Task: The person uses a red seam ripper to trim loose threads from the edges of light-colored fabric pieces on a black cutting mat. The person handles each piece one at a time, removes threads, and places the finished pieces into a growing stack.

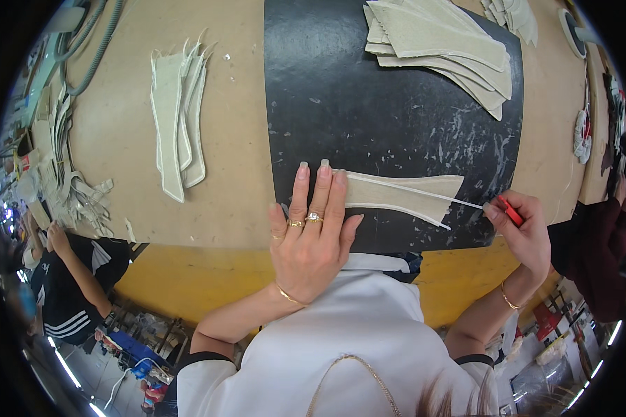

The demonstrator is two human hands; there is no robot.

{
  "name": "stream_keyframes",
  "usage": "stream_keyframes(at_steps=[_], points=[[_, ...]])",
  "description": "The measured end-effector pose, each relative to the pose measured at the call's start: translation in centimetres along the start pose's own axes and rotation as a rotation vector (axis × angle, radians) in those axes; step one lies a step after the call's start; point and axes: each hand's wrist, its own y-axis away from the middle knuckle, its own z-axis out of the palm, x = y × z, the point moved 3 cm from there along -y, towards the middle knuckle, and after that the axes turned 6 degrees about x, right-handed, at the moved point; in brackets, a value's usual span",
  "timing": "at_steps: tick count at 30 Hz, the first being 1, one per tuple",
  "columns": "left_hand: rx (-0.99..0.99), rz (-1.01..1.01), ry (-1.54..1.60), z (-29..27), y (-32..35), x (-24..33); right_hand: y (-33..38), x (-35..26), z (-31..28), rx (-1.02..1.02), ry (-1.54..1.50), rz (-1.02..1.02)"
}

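A beige fabric piece [410, 197] with white-corded edges lies on the black mat, flared toward its right end. My left hand [311, 226] rests flat over its left end, fingers stretched out and pressing it down. From beside those fingers a thin white cord [424, 191] runs across the piece to the right. My right hand [525, 226] pinches the cord's far end between thumb and forefinger. A small red-handled tool [511, 210] is also in that hand; its working end cannot be made out. Another white cord end sticks out past the piece's lower right corner.
Several flared beige pieces [438, 42] are stacked on the black mat [327, 90] at the far right. More corded pieces [179, 121] lie on the tan table [236, 187] to the left. Fabric strips [66, 187] hang at the left edge, near another person's arm [80, 267].
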Motion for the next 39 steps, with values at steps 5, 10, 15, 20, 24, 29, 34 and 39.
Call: stream_keyframes(at_steps=[5,10,15,20,24,29,34,39], points=[[-0.077,-0.006,-0.146,0.0,0.3,0.6,-0.3,0.4,0.1,0.004,-0.006,-0.023],[-0.096,-0.024,-0.164,1.0,0.0,2.0,-1.3,0.7,0.0,0.011,0.041,-0.061],[-0.182,-0.081,0.027,1.0,-0.6,1.5,-1.2,0.5,0.1,0.014,0.025,-0.081],[-0.193,0.088,0.054,0.6,-2.4,-2.1,-0.8,-0.4,0.8,-0.044,0.058,-0.149],[-0.281,0.208,0.237,0.5,-2.9,-2.7,0.5,-1.7,1.1,-0.039,0.077,-0.211],[-0.234,0.179,0.312,0.9,-2.7,-2.0,2.3,-3.8,0.6,0.053,0.021,-0.357],[-0.224,0.148,0.276,1.0,-2.6,-1.5,2.1,-2.6,0.9,0.188,0.099,-0.226],[-0.224,0.12,0.277,0.8,-2.7,-1.1,1.7,0.0,1.8,0.141,0.005,-0.126]])
